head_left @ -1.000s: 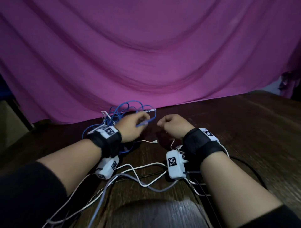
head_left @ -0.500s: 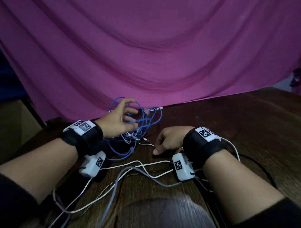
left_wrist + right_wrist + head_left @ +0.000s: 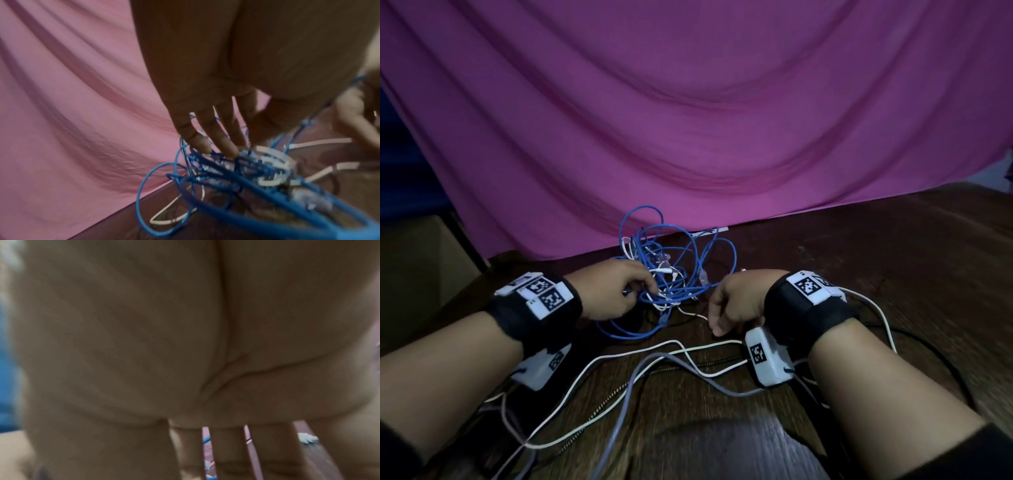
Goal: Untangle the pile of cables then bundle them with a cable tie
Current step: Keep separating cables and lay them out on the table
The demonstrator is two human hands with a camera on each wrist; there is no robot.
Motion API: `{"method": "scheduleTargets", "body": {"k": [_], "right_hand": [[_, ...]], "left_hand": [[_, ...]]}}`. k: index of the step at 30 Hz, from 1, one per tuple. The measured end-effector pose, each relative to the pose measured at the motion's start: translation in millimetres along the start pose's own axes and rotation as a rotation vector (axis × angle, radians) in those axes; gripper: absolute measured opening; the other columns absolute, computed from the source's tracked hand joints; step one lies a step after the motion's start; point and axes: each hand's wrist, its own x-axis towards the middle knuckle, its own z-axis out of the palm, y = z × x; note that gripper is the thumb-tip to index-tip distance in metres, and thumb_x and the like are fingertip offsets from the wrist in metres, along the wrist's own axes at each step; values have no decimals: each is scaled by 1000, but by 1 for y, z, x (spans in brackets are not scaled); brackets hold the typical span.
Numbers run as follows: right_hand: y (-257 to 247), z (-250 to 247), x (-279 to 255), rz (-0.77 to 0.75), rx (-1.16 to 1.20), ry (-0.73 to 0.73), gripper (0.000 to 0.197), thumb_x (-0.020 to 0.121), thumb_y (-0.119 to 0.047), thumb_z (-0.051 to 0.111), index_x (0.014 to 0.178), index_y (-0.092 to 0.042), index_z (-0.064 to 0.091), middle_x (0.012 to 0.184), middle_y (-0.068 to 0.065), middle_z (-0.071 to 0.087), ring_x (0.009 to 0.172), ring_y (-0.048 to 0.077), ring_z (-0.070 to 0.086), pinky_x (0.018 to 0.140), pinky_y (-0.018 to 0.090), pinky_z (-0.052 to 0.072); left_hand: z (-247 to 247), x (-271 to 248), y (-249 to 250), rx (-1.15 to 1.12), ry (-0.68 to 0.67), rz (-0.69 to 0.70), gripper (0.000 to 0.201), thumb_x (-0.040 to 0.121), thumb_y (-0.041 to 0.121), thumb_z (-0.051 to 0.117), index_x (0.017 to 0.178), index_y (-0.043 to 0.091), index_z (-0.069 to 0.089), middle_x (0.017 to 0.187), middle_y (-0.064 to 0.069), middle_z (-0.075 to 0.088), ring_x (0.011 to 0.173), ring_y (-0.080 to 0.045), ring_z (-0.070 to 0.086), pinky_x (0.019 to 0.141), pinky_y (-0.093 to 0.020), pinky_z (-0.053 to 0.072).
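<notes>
The tangle of blue cable [image 3: 671, 270] and thin white cable [image 3: 666, 274] lies at the far middle of the dark wooden table [image 3: 876, 260], against the pink cloth [image 3: 688, 120]. The left hand [image 3: 613, 291] sits at the tangle's left edge, its fingers [image 3: 224, 142] extended down into the strands and touching them; whether they pinch any strand cannot be told. The right hand [image 3: 739, 301] rests just right of the tangle, fingers curled downward, with a blue strand running up to it; its grip on that strand cannot be told.

Half a second earlier the left hand was raised and spread above the pile; it has come down into it. The right hand has shifted slightly toward the tangle.

One pile, two hands. Nearer, several loose white and grey leads [image 3: 654, 363] trail across the table.
</notes>
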Motion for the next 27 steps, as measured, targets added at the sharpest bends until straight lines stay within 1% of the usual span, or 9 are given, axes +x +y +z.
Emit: {"method": "scheduleTargets", "body": {"k": [2,5,9,12,16,19,21,24,27], "right_hand": [[1,0,1,20,-12,11,19,79,-31,85,92,-19,78,56,-12,65,53,3,59,41,11,42],[1,2,1,22,20,18,11,81,-25,83,85,-18,74,51,-10,64,44,2,58,49,19,51],[-2,6,-1,1,15,62,16,84,-10,65,97,-4,72,73,13,71,54,13,60,58,31,59],[-4,2,-2,-21,98,153,18,85,-9,61,93,0,74,85,25,72,64,22,61,70,45,61],[-3,-17,-4,-104,280,454,19,91,-16,60,89,-3,73,73,17,69,61,20,59,62,38,57],[1,-32,-7,-154,490,680,17,92,-19,63,81,-8,70,57,-1,58,45,13,51,51,27,46],[3,-39,-7,-188,638,751,15,91,-17,64,77,-13,67,54,-5,55,45,13,50,51,27,44],[6,-42,-5,-169,590,769,14,88,-21,63,81,-10,68,55,-6,59,47,11,53,49,25,45],[12,-37,-3,-106,557,789,17,88,-21,62,82,-5,66,58,2,58,49,17,52,53,27,43]], "left_hand": [[6,7,0,95,58,-27,41,85,5,54,112,31,71,107,13,69,94,-9,63,88,-22,47],[18,18,-3,265,139,-86,25,93,30,54,115,37,64,111,13,71,104,-15,67,86,-29,53],[36,29,-10,436,-28,-163,36,92,45,51,127,54,56,128,9,60,117,-21,63,88,-33,51],[38,35,-18,387,-101,-234,30,94,43,55,121,49,65,114,4,53,110,-23,64,89,-31,52],[35,40,-22,-209,111,-349,12,98,30,65,101,22,73,83,-1,58,78,-22,63,69,-25,49],[12,38,-16,-1020,319,-497,17,103,35,57,102,21,66,86,-2,61,74,-12,57,79,-36,59],[-2,31,-14,-1328,298,-397,21,103,37,55,116,25,65,96,5,70,78,-6,66,86,-39,61],[1,21,-8,-1406,220,-367,30,102,36,55,128,24,64,111,4,66,93,-11,65,83,-38,62],[24,15,1,-1246,236,-551,32,100,41,61,124,21,68,84,5,55,67,-3,51,57,-21,54]]}}
